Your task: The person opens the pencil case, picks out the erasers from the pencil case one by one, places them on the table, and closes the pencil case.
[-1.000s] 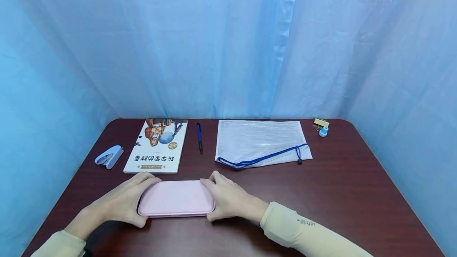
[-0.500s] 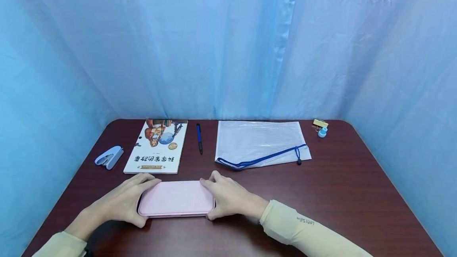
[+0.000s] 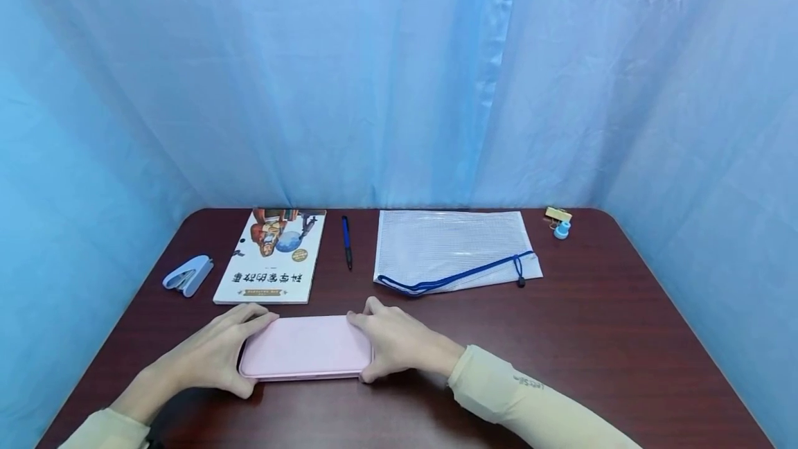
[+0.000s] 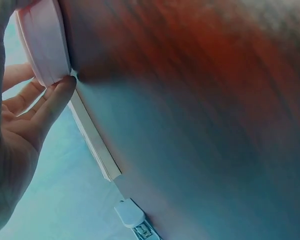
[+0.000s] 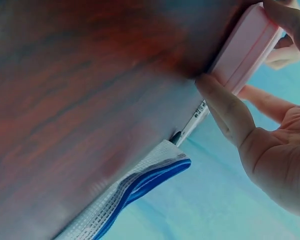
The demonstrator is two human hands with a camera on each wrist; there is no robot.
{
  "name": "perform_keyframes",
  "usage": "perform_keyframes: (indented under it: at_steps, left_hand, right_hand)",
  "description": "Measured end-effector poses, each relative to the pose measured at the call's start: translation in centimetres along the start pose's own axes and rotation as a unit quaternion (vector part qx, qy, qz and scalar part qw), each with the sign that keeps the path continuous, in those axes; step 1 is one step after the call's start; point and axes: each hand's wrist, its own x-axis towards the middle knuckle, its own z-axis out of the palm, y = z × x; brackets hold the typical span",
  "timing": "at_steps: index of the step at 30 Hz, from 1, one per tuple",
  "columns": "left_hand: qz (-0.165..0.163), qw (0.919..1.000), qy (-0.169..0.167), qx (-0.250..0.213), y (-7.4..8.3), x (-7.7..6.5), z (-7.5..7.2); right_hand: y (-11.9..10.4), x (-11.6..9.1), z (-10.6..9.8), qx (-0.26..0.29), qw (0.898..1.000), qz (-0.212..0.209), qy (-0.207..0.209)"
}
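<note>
A pale pink case [image 3: 305,346] with rounded corners lies flat on the dark wood table near its front, left of the middle. My left hand [image 3: 218,352] grips its left end, thumb at the near side and fingers at the far side. At the right end my right hand [image 3: 399,341] holds it the same way. In the left wrist view the left fingers bracket the end of the case [image 4: 45,42]. The right wrist view shows the right thumb and fingers around the case's other end [image 5: 247,47], where a seam runs along its side.
Behind the case lie a book [image 3: 272,262] and a blue pen [image 3: 346,241]. A white stapler [image 3: 188,274] is at the left. A mesh zip pouch [image 3: 451,244] with a blue zipper lies right of the pen. A yellow binder clip [image 3: 557,214] and a small light-blue object [image 3: 562,229] sit back right.
Both hands keep their grip on the pink case, which stays in place on the table. The whole view has shifted very slightly.
</note>
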Motion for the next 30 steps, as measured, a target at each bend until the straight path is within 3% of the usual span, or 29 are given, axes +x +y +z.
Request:
perform_keyframes:
  at_steps: [10, 15, 24, 28, 30]
  left_hand:
    - [0.005, 0.9999, 0.0, 0.011, 0.1, 0.0, -0.1]
    - [0.012, 0.9999, 0.005, -0.01, -0.2, 0.1, -0.1]
    - [0.0, 0.995, -0.005, -0.1, -1.3, -0.3, 0.1]
    - [-0.018, 0.9881, -0.004, -0.153, -1.5, -0.6, 0.1]
    - [-0.024, 0.9836, -0.004, -0.178, -1.5, -0.9, 0.1]
  right_hand:
    - [-0.4, 0.1, -0.4, -0.043, 0.999, -0.006, 0.0]
    - [0.0, 0.4, -0.8, -0.043, 0.999, -0.016, -0.017]
    - [1.0, 0.5, -1.3, 0.0, 0.999, -0.022, -0.036]
    - [1.6, 0.6, -1.8, 0.02, 0.998, -0.036, -0.036]
    - [2.1, 0.7, -2.0, 0.058, 0.996, -0.042, -0.044]
